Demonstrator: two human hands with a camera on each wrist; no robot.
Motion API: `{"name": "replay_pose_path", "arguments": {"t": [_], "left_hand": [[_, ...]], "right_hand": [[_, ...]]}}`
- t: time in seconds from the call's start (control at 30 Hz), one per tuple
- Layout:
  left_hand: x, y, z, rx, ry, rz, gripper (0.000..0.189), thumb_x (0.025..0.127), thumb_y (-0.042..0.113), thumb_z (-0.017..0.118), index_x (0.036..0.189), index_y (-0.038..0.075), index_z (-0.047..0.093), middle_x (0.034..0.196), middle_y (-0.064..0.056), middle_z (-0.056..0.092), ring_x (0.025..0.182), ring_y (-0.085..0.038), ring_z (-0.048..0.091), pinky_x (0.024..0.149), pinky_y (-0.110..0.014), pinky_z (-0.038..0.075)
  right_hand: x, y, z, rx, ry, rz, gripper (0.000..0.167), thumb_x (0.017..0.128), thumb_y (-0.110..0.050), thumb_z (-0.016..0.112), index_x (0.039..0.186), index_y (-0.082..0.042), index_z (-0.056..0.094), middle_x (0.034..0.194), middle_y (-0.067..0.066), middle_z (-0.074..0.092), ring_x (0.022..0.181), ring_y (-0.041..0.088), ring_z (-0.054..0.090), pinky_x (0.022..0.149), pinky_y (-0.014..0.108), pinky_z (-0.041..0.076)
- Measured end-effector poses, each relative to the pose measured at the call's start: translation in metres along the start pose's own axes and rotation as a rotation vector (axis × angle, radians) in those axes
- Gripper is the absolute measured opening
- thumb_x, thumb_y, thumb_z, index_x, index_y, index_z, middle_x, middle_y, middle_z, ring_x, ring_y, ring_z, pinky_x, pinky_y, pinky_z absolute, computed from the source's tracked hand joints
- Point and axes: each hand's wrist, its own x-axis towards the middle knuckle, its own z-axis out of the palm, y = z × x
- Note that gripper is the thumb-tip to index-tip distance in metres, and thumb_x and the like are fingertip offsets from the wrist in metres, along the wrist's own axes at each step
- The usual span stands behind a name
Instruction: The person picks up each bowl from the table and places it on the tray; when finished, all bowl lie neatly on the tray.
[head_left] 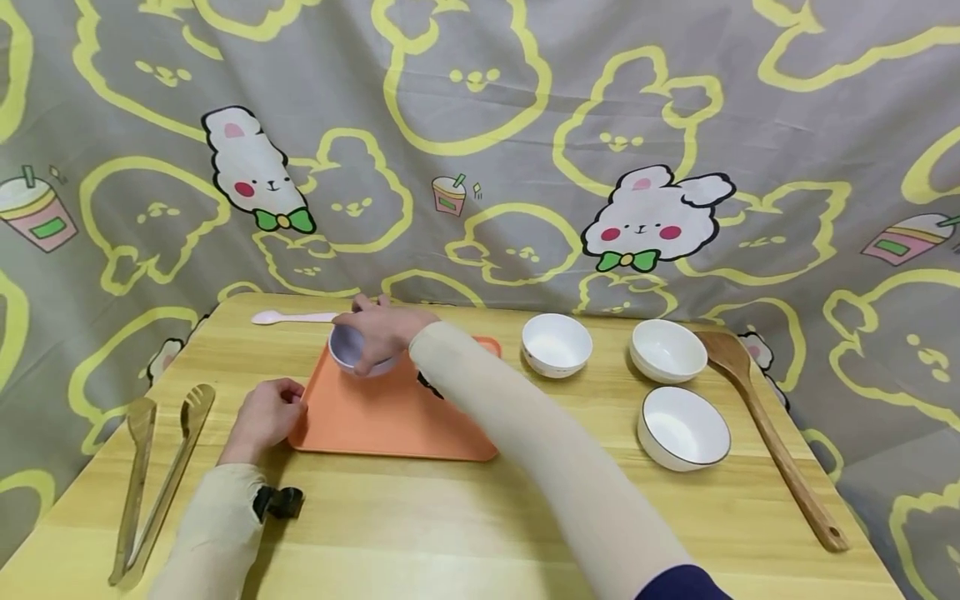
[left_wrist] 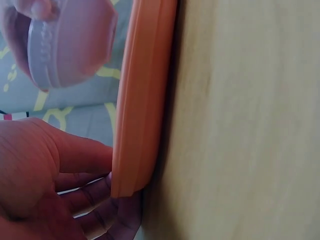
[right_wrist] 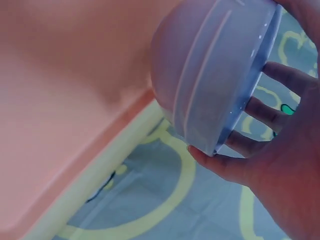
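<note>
My right hand [head_left: 390, 327] holds a small lavender bowl [head_left: 347, 346] by its rim. The bowl is over the far left part of an orange rectangular tray [head_left: 405, 421]. In the right wrist view the fingers lie at the rim of the bowl [right_wrist: 215, 75], which has raised lines around its side. My left hand [head_left: 264, 415] pinches the tray's left edge near its front corner. From the left wrist, the thumb is seen against the tray rim [left_wrist: 142, 100], with the other fingers reaching beneath it.
Behind the tray lies a pink spoon [head_left: 292, 317], its right end hidden. Wooden tongs [head_left: 168, 475] lie at the left. Right of the tray stand a white bowl [head_left: 557, 346], another white bowl [head_left: 667, 350] and a dark-rimmed bowl [head_left: 684, 429]. A wooden spatula [head_left: 772, 437] lies near the right edge.
</note>
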Motion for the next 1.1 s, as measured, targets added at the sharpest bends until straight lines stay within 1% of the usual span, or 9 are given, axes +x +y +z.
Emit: {"name": "replay_pose_path", "arguments": {"t": [0.2,0.37,0.47,0.6,0.7,0.83,0.97,1.1], "left_hand": [[0.003,0.004,0.001,-0.008,0.016,0.013,0.017,0.083,0.002,0.059,0.095,-0.007,0.065,0.080,-0.012,0.061,0.075,-0.030,0.056,0.067,-0.039,0.043],[-0.004,0.001,0.000,-0.021,0.005,-0.019,0.019,0.086,0.003,0.059,0.099,-0.009,0.064,0.083,-0.013,0.061,0.076,-0.030,0.055,0.067,-0.038,0.043],[-0.007,0.000,0.000,-0.023,0.000,-0.012,0.019,0.086,0.002,0.059,0.099,-0.010,0.063,0.082,-0.013,0.060,0.076,-0.028,0.055,0.067,-0.038,0.043],[-0.006,0.001,0.000,-0.022,0.011,0.022,0.018,0.084,0.003,0.059,0.097,-0.009,0.063,0.081,-0.012,0.060,0.075,-0.028,0.055,0.068,-0.038,0.043],[-0.005,0.003,0.000,-0.018,0.014,0.024,0.018,0.084,0.003,0.058,0.096,-0.009,0.063,0.080,-0.012,0.060,0.075,-0.028,0.054,0.067,-0.038,0.042],[-0.004,0.004,0.000,-0.013,0.011,0.025,0.018,0.084,0.003,0.058,0.096,-0.009,0.063,0.080,-0.012,0.060,0.075,-0.028,0.055,0.067,-0.038,0.043],[-0.001,0.003,0.002,-0.011,0.001,0.015,0.018,0.084,0.003,0.057,0.097,-0.009,0.063,0.082,-0.013,0.061,0.076,-0.029,0.055,0.068,-0.039,0.043],[0.001,0.000,0.001,-0.006,-0.022,-0.009,0.019,0.085,0.004,0.057,0.098,-0.009,0.063,0.084,-0.014,0.061,0.077,-0.030,0.056,0.069,-0.040,0.043]], "right_hand": [[0.013,-0.001,0.003,-0.016,0.022,0.063,0.082,0.078,-0.050,0.075,0.149,-0.045,0.034,0.146,-0.007,0.026,0.117,0.019,0.031,0.076,0.033,0.045],[0.025,-0.008,0.008,-0.016,0.027,0.080,0.082,0.079,-0.056,0.072,0.150,-0.046,0.033,0.150,-0.005,0.025,0.119,0.019,0.029,0.077,0.035,0.044],[0.030,-0.010,0.013,-0.006,0.016,0.104,0.082,0.078,-0.058,0.072,0.149,-0.047,0.032,0.151,-0.006,0.022,0.122,0.019,0.027,0.078,0.036,0.044],[0.034,-0.008,0.017,-0.010,0.037,0.136,0.082,0.078,-0.057,0.072,0.149,-0.047,0.034,0.153,-0.005,0.021,0.124,0.020,0.028,0.082,0.037,0.043],[0.036,-0.007,0.018,-0.011,0.057,0.141,0.081,0.078,-0.058,0.072,0.149,-0.046,0.035,0.152,-0.004,0.022,0.123,0.021,0.028,0.085,0.038,0.041],[0.038,-0.007,0.018,-0.013,0.050,0.154,0.081,0.079,-0.059,0.070,0.150,-0.045,0.034,0.153,-0.004,0.021,0.124,0.021,0.027,0.087,0.039,0.039],[0.036,-0.007,0.019,-0.006,0.031,0.173,0.083,0.080,-0.060,0.069,0.152,-0.044,0.031,0.157,-0.002,0.015,0.133,0.024,0.023,0.093,0.041,0.038],[0.035,-0.007,0.021,-0.013,0.013,0.170,0.086,0.080,-0.067,0.065,0.153,-0.043,0.026,0.160,-0.001,0.008,0.142,0.026,0.013,0.104,0.045,0.032]]}}
